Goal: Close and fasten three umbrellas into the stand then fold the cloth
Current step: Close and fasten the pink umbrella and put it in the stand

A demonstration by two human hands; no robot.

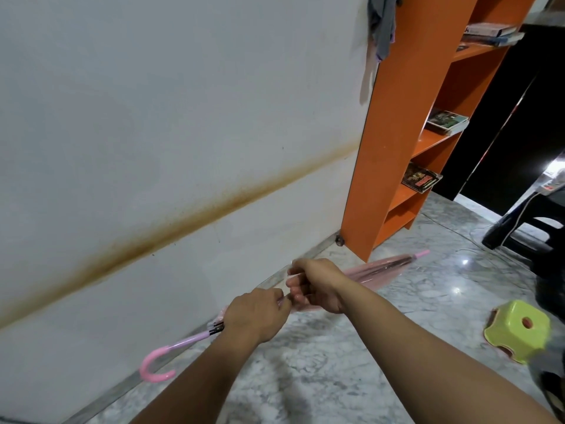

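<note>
The pink umbrella (379,269) is held across the middle of the view, above the marble floor (321,362) and near the white wall (153,117). Its hooked handle (156,364) points to 8 o'clock and its tip to 2 o'clock. The canopy is already gathered around the shaft. The left hand (255,313) curls around the canopy on the handle side. The right hand (318,284) curls around the middle of it, and its fingers seem to pinch something thin there, maybe the strap; this I cannot tell for sure.

I think the umbrella is light, with a stiff shaft. The thin plastic canopy looks soft and slippery, so it may spring open again. It is better to hold the folds tightly at the middle while the strap goes around.

An orange shelf (394,148) stands at 1 o'clock, and a green stool (516,332) lies at 4 o'clock.
</note>
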